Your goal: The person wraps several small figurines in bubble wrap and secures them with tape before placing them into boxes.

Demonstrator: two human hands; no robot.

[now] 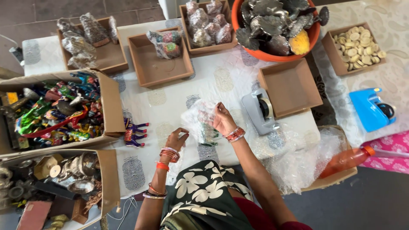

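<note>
Both forearms are extended forward over the surface (230,81), which is covered by a white printed cloth. The right hand (223,120) is raised, wrist bent, with the fingers pinched on the upper edge of a piece of clear bubble wrap (199,121). The left hand (177,139) is held lower, palm turned inward, with its fingertips closed on the lower left edge of the same sheet. Bangles are worn on both wrists.

The bubble wrap is transparent, crumpled and gathered into a loose bundle; it is held just above the cloth between the two hands, near the middle of the surface. Whether anything is wrapped inside cannot be determined.

A grey tape dispenser (260,111) is placed just right of the right hand, and a blue tape dispenser (371,108) lies well apart at the far right: two in total. One purple toy horse (134,133) stands left of the left hand. Five shallow brown trays (294,89) are counted along the far side of the surface. One orange bowl (272,54) of metal pieces is set among them. Two large cardboard boxes (111,102) of figurines stand at the left. One orange bottle (347,161) lies at the lower right, beside a loose heap of further wrap.
</note>
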